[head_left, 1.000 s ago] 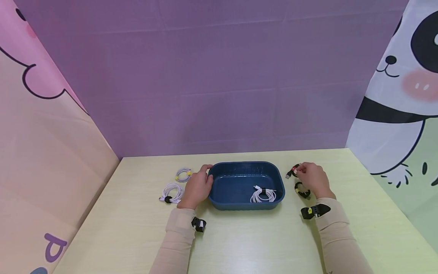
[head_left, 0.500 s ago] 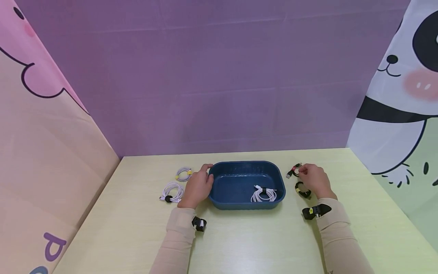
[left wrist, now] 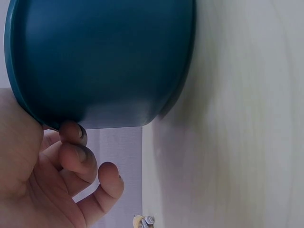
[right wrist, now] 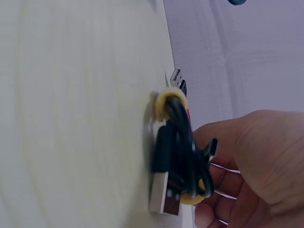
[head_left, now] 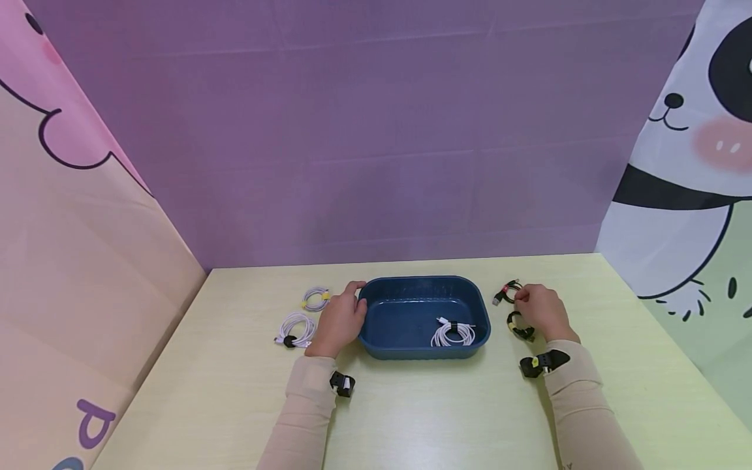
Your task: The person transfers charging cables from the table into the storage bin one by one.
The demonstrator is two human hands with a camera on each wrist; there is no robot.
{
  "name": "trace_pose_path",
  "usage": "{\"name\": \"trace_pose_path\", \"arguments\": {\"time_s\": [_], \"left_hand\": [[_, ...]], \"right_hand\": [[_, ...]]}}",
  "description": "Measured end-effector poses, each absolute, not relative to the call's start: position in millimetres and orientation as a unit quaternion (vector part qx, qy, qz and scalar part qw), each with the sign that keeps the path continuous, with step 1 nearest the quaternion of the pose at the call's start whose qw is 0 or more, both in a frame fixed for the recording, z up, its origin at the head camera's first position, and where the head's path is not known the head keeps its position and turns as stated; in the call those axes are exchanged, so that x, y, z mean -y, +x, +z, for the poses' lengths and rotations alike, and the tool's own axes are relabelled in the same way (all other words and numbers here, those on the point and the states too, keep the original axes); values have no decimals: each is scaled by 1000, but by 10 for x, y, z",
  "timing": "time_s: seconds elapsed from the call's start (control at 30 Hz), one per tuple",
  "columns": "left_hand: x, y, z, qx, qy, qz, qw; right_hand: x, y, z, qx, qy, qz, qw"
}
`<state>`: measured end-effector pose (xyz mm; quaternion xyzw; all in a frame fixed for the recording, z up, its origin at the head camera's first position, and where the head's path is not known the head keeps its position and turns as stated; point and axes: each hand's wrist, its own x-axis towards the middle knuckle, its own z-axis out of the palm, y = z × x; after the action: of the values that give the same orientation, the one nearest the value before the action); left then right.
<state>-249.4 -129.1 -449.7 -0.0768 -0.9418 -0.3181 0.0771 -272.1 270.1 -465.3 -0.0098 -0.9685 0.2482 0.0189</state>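
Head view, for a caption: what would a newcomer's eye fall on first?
The blue bin on the table stands out first, its left end gripped by the left hand. Then come the printed panda at the right edge, and the right hand beside a red-tied dark cable.

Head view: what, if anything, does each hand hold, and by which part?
The left hand grips the tub by the rim at its left end. Whether the right hand, beside the black cables, holds one cannot be told.

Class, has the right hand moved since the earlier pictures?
Yes: the right hand has moved slightly right and toward the person, judged against the blue bin.
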Motion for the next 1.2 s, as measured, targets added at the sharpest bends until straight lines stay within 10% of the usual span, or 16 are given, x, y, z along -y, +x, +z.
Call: {"name": "trace_pose_path", "arguments": {"time_s": [1.2], "left_hand": [[1295,-2504,-4508,944,-76,-313,72]], "right_hand": [[-2741,-2711,-4653,977,10,212,10]]}}
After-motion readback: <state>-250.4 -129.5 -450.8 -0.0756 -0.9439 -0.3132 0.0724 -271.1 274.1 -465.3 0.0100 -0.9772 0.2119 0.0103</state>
